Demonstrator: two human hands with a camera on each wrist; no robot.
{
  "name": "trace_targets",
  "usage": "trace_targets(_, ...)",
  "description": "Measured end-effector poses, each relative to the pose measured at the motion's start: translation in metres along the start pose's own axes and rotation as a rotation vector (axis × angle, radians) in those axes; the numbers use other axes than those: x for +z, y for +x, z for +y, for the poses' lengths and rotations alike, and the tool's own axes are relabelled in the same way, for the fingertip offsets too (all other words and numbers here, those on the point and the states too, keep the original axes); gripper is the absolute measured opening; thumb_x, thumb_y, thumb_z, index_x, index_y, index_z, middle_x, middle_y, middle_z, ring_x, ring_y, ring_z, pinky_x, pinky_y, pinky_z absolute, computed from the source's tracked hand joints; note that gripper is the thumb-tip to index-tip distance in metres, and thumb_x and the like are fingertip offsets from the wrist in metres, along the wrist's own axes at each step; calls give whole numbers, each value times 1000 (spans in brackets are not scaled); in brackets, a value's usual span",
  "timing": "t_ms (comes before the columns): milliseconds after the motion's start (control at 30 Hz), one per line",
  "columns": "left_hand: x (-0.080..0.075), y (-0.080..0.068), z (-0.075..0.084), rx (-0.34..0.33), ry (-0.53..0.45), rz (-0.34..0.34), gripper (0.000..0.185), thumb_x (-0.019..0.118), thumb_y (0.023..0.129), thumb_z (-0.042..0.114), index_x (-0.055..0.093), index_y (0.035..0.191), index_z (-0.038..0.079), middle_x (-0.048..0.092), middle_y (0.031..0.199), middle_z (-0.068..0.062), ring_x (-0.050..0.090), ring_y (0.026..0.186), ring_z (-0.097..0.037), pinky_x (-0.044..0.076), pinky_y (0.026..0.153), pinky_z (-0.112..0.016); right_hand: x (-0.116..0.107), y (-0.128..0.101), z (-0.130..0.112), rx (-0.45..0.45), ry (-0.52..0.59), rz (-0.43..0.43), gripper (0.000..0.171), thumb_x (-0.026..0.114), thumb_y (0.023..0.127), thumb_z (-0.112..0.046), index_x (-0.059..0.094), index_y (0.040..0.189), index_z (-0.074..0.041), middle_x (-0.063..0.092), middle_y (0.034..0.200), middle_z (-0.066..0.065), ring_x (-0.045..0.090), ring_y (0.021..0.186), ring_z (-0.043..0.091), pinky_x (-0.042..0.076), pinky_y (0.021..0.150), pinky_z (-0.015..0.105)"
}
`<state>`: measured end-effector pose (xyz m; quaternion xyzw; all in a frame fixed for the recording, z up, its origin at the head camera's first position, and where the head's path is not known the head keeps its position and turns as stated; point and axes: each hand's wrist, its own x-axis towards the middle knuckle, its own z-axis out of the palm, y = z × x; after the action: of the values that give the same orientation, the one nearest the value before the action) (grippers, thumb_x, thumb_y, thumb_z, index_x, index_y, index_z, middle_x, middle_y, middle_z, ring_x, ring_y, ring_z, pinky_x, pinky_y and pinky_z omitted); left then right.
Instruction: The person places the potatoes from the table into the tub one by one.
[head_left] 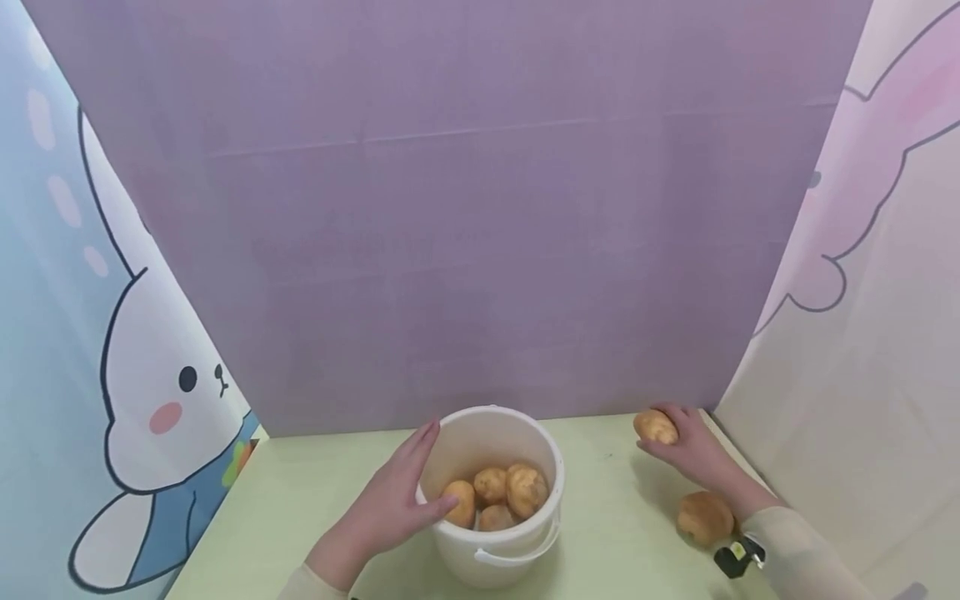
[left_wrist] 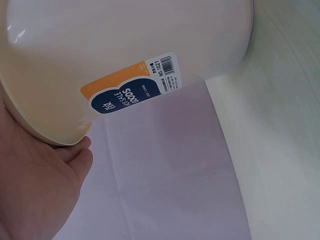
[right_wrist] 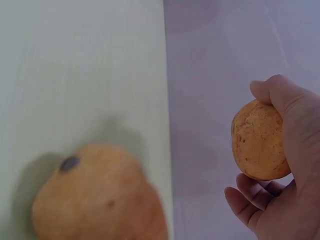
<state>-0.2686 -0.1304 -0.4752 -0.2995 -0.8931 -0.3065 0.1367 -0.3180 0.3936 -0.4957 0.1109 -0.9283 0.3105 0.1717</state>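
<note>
- Head view: a person's left hand (head_left: 390, 500) rests flat against the near-left wall of a white plastic bucket (head_left: 517, 542), fingers straight along the rim and the thumb hooked just over the edge, touching the nearest of the potatoes in the bucket (head_left: 495, 496). At least four potatoes lie heaped inside, pressed against one another.
- Head view: on the far right of the pale green table (head_left: 315, 475), the right hand (head_left: 693, 450) curls round a small potato (head_left: 656, 426), lifted close to the purple backdrop (head_left: 480, 208). A second loose potato (head_left: 704, 517) lies on the table just beside the right forearm, near a small black device at the cuff of the cream sleeve (head_left: 798, 554).
- Head view: a cartoon rabbit panel (head_left: 161, 392) stands at the left, a pink-patterned panel (head_left: 862, 292) at the right.
- Left wrist view: the bucket's wall fills the top of the frame, bearing an orange-and-blue label (left_wrist: 125, 92) with a barcode. The palm sits against the lower edge of the bucket, fingers flat rather than gripping; the purple backdrop and the table show beyond.
- Right wrist view: thumb and fingers close round the held potato, clamped on it above the backdrop's foot. The loose potato lies blurred in the near foreground on the table, well apart from the held one.
</note>
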Motion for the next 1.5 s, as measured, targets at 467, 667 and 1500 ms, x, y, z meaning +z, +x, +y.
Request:
trace_targets(467, -2, 2, -1, 8, 0, 8, 108, 73, 98, 67, 32, 173, 0, 35, 176, -22, 41, 158, -46, 42, 120, -71, 4, 13, -52, -75, 88, 13, 64, 93, 91, -26, 64, 144, -4, 56, 124, 23, 60, 100, 28, 52, 77, 42)
trace_targets(667, -2, 2, 0, 1, 5, 6, 108, 74, 98, 66, 32, 173, 1, 34, 177, -19, 40, 158, -45, 42, 120, -70, 7, 16, -63, -100, 96, 3, 69, 95, 88, -27, 65, 145, -4, 56, 123, 21, 59, 98, 25, 53, 77, 41)
trace_targets(1500, -1, 0, 3, -17, -26, 2, 109, 75, 97, 67, 32, 174, 3, 33, 179, -17, 39, 159, -44, 41, 122, -69, 10, 22, -138, -285, 194, -89, 63, 90, 96, -32, 63, 152, -19, 61, 131, 4, 61, 105, 18, 57, 83, 35)
